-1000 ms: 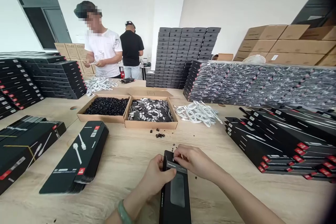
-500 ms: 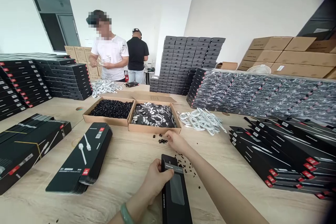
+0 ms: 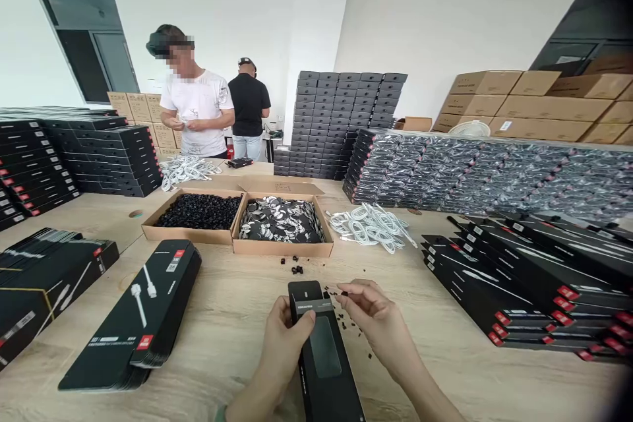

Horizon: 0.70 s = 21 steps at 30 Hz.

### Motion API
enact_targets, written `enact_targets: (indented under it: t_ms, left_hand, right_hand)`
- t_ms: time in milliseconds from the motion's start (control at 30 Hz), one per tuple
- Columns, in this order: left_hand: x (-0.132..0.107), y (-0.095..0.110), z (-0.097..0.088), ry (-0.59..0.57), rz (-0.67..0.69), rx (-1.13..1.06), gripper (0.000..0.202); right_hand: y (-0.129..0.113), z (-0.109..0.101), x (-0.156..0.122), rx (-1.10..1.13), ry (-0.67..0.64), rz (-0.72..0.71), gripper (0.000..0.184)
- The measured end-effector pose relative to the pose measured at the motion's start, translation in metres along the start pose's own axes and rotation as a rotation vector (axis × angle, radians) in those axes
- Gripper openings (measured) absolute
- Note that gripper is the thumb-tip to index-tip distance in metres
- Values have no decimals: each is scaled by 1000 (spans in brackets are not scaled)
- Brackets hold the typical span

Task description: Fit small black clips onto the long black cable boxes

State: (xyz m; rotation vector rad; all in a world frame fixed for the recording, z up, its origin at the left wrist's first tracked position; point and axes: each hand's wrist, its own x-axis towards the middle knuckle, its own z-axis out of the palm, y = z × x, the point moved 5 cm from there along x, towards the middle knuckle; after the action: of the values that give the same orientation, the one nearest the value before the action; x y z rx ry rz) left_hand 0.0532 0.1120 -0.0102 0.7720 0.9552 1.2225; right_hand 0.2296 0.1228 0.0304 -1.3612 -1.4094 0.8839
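Long black box [image 3: 321, 359] between both hands, at 3 o'clock from the left hand [image 3: 284, 349], gripped along its edge; right hand [image 3: 376, 320] at the box's 3 o'clock, pinching a tiny black piece [image 3: 343, 293]; glossy window down the box's face; loose black bits [image 3: 342, 320] just beside, on the worktop [image 3: 232, 376]

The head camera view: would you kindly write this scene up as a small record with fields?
Left hand: grips a black box lying on the table
Right hand: raised beside the box, fingertips pinched together
Things: small black pieces scattered beside the box
Rest: cardboard tray of black pieces, white cables, stacked black boxes, cardboard cartons, person in a white T-shirt
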Motion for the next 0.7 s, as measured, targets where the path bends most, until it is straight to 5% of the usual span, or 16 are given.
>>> enact_targets:
  t_ms: [400, 700]
  left_hand:
    - [-8, 23, -6, 63, 94, -77, 33]
    - [-5, 29, -3, 51, 136, -89, 38]
  right_hand:
    - [-51, 8, 0, 269, -111, 94, 37]
    - [-71, 39, 8, 87, -216, -56, 21]
